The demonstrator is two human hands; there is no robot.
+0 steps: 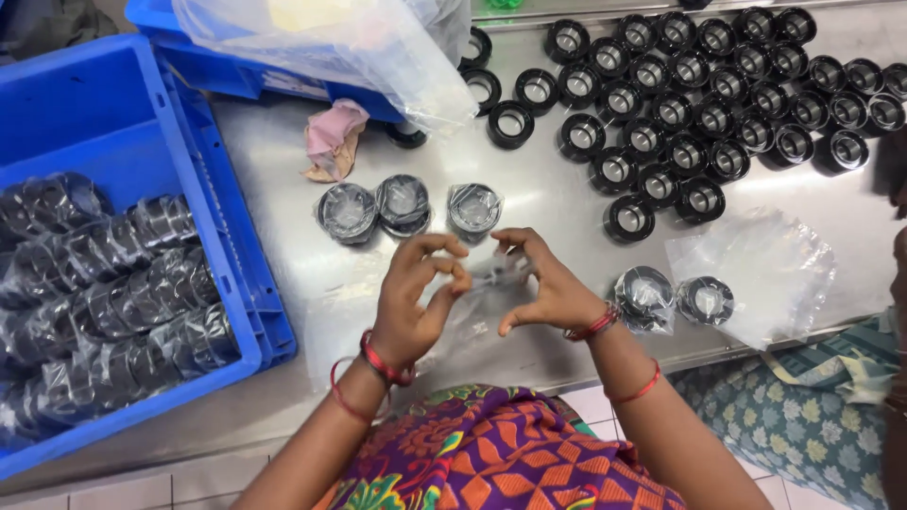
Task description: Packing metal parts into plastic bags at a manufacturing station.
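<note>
- A clear bag [493, 274] sits at the centre of the frame, stretched between the two hands just above the worktop [567, 208]; whether a ring is already inside is too blurred to tell.
- The left hand [416, 297] pinches the bag's left edge with thumb and fingertips closed on the film; the right hand [548, 283] pinches the right edge the same way. The hands are near each other, joined only by the bag.
- To do this well, I judge the grip should stay at the very rim of the film, so the mouth is taut and flat, not crumpled.
- Just above the hands, three wrapped rings [406, 206] lie in a row, touching or nearly so.
- To the right, two more wrapped rings [673, 298] rest at the edge of a loose film sheet [756, 269].
- In the upper right, many bare black rings [699, 104] stand in close rows.
- At the left, a blue crate [241, 312] holds rows of wrapped rings; keeping finished pieces apart from bare ones seems wise.
- A pink rag [333, 140] lies in the upper middle, beside a large plastic bag [331, 42].
</note>
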